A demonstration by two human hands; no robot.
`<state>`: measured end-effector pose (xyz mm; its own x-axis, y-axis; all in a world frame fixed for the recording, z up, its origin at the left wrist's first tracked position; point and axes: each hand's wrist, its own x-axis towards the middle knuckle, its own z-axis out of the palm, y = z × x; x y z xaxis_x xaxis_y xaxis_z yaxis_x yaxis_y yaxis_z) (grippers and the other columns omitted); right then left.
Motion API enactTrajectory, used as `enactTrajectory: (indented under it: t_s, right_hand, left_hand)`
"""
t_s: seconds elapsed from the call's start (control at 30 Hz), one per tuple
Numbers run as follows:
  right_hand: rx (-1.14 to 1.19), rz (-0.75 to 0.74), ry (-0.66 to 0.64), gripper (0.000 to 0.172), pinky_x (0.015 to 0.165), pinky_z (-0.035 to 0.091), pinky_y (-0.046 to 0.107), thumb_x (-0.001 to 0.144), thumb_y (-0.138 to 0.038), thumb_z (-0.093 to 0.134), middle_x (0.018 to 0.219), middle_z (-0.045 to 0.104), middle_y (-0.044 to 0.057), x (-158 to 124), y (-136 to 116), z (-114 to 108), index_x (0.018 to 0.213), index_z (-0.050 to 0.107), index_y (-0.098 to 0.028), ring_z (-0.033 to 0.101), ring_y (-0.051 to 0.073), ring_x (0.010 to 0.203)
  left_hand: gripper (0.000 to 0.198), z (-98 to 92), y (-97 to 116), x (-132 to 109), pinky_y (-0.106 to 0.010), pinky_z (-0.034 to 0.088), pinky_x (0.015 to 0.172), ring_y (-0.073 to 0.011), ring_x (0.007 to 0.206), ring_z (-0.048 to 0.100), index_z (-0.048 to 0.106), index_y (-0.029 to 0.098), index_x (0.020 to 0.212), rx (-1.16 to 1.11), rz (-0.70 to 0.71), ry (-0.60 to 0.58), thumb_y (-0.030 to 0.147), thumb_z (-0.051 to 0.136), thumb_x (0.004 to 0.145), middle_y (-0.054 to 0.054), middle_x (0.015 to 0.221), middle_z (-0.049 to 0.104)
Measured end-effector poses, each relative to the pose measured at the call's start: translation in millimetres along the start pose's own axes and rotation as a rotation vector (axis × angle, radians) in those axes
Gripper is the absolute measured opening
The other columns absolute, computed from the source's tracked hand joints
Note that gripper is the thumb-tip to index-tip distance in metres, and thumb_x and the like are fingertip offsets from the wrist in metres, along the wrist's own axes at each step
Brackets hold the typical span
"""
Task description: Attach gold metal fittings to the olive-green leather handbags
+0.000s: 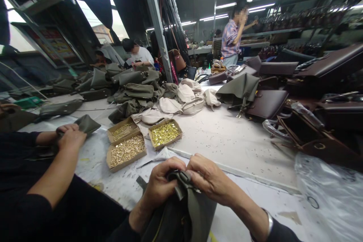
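Note:
A dark olive-green bag (202,206) with a gold zipper is in front of me at the table's near edge. My left hand (163,179) is closed on its upper edge, thumb and fingers pinching a folded strap or flap. From the other side my right hand (208,177) grips the same part, fingertips close to those of the left. Whatever small piece may lie between the fingertips is hidden. Just beyond my hands are scissors (146,164) or a similar pointed tool, partly covered by a pale scrap.
Cardboard trays of small gold metal fittings (127,150) and another tray (166,134) stand beyond my hands. Pale pouches (185,94), olive bags (138,90) and brown bags (266,104) are piled farther back. Clear plastic (331,193) lies right. A co-worker's hands (70,132) hold an olive piece at left.

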<state>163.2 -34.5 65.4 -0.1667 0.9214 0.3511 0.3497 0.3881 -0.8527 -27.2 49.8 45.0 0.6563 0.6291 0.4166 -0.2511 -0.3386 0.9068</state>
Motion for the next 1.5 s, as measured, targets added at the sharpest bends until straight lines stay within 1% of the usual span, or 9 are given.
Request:
enactTrajectory:
  t_s: [0.1, 0.2, 0.5, 0.73, 0.87, 1.03, 1.2, 1.4, 1.5]
  right_hand:
    - [0.227, 0.063, 0.129, 0.019, 0.074, 0.041, 0.027, 0.102, -0.038, 0.055, 0.085, 0.056, -0.001, -3.9, 4.0, 10.5, 0.093, 0.056, -0.021, 0.053, 0.015, 0.080]
    - [0.326, 0.025, 0.189, 0.021, 0.075, 0.042, 0.027, 0.102, -0.038, 0.057, 0.085, 0.057, -0.001, -6.9, 8.3, 18.1, 0.090, 0.058, -0.021, 0.054, 0.015, 0.080]
    - [0.233, -0.045, 0.169, 0.014, 0.083, 0.046, 0.030, 0.102, -0.033, 0.058, 0.094, 0.067, 0.003, -10.6, 8.1, 9.7, 0.100, 0.066, -0.022, 0.062, 0.018, 0.090]
    - [0.069, -0.007, 0.091, 0.030, 0.073, 0.041, 0.028, 0.102, -0.039, 0.055, 0.078, 0.058, 0.000, -4.2, 1.3, 2.4, 0.079, 0.059, -0.021, 0.054, 0.016, 0.078]
    - [0.260, 0.081, 0.131, 0.025, 0.070, 0.042, 0.026, 0.100, -0.042, 0.060, 0.081, 0.057, -0.002, -2.6, 4.3, 10.3, 0.088, 0.060, -0.020, 0.053, 0.014, 0.076]
    - [0.325, 0.018, 0.170, 0.024, 0.076, 0.043, 0.027, 0.102, -0.041, 0.057, 0.085, 0.060, 0.000, -7.3, 8.2, 18.6, 0.090, 0.060, -0.020, 0.056, 0.015, 0.081]
    - [0.254, 0.021, 0.129, 0.021, 0.081, 0.044, 0.029, 0.103, -0.039, 0.055, 0.092, 0.063, 0.002, -9.6, 5.0, 13.2, 0.096, 0.062, -0.021, 0.058, 0.017, 0.087]
    - [0.008, 0.015, 0.146, 0.028, 0.069, 0.040, 0.028, 0.104, -0.038, 0.050, 0.079, 0.055, -0.001, -7.4, -0.6, 11.5, 0.081, 0.054, -0.021, 0.051, 0.015, 0.074]
    - [0.055, 0.031, 0.128, 0.020, 0.075, 0.043, 0.028, 0.105, -0.037, 0.049, 0.087, 0.062, 0.001, -10.6, -0.4, 11.9, 0.096, 0.059, -0.021, 0.057, 0.016, 0.081]
  left_hand:
    - [0.013, -0.1, -2.4, -0.4, -0.026, 0.052, 0.076, -0.0171, 0.083, 0.066, 0.073, 0.023, 0.097, -0.017, -0.012, 0.020, 0.020, 0.077, 0.085, -0.003, 0.090, 0.071]
    - [0.014, -0.4, -3.4, -1.8, -0.026, 0.053, 0.076, -0.0174, 0.083, 0.067, 0.073, 0.023, 0.096, -0.026, -0.013, 0.037, 0.020, 0.079, 0.084, -0.003, 0.089, 0.072]
    - [0.013, -1.6, -0.4, -1.4, -0.027, 0.055, 0.072, -0.0199, 0.080, 0.068, 0.075, 0.019, 0.092, -0.001, -0.028, 0.097, 0.022, 0.081, 0.081, -0.006, 0.085, 0.073]
    - [0.012, 0.5, 3.2, -1.4, -0.027, 0.053, 0.076, -0.0190, 0.083, 0.068, 0.075, 0.021, 0.093, 0.040, -0.031, 0.040, 0.019, 0.078, 0.082, -0.005, 0.088, 0.072]
    - [0.012, 1.5, 1.6, -2.7, -0.026, 0.053, 0.075, -0.0181, 0.082, 0.067, 0.075, 0.022, 0.094, 0.011, -0.041, 0.057, 0.020, 0.078, 0.083, -0.004, 0.088, 0.072]
    - [0.014, -0.8, -1.7, -4.8, -0.027, 0.054, 0.075, -0.0193, 0.082, 0.068, 0.075, 0.021, 0.094, -0.035, -0.039, 0.082, 0.022, 0.080, 0.082, -0.004, 0.087, 0.073]
    - [0.014, -1.5, -0.9, -4.9, -0.027, 0.054, 0.073, -0.0196, 0.080, 0.068, 0.075, 0.018, 0.092, -0.019, -0.047, 0.102, 0.021, 0.082, 0.080, -0.006, 0.085, 0.073]
    - [0.012, -0.4, -0.6, -4.0, -0.028, 0.055, 0.075, -0.0199, 0.082, 0.068, 0.075, 0.018, 0.091, 0.006, -0.048, 0.084, 0.021, 0.080, 0.081, -0.006, 0.085, 0.073]
    - [0.012, -2.2, -1.5, -4.2, -0.028, 0.055, 0.074, -0.0202, 0.081, 0.069, 0.075, 0.018, 0.091, -0.009, -0.052, 0.102, 0.020, 0.080, 0.080, -0.007, 0.086, 0.073]
